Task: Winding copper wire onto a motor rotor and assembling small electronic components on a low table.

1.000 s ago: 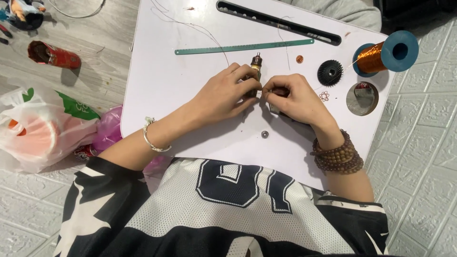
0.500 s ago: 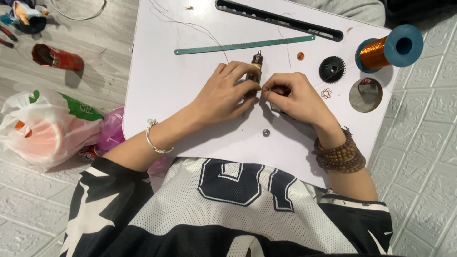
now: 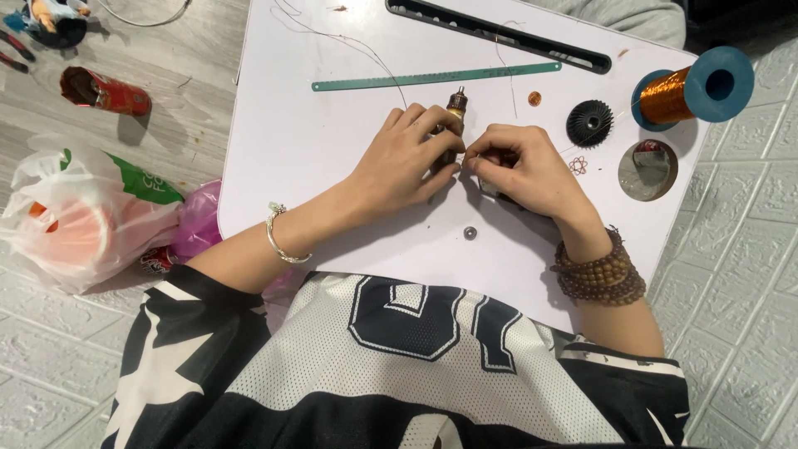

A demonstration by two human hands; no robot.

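At centre of white lap table [image 3: 332,166]: left hand [image 3: 407,162] wrapped around small motor rotor [image 3: 455,106], right hand [image 3: 519,170] pinching thin copper wire beside it. Same grips as half second ago; slight shift only. Winding likely ongoing. Copper spool [image 3: 677,91] at right.

Bright, even light (perhaps overhead); soft short shadows, sharp focus, mild edge distortion.

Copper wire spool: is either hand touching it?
No. The copper wire spool lies at the table's far right corner, apart from both hands, which meet around a small cylindrical part.
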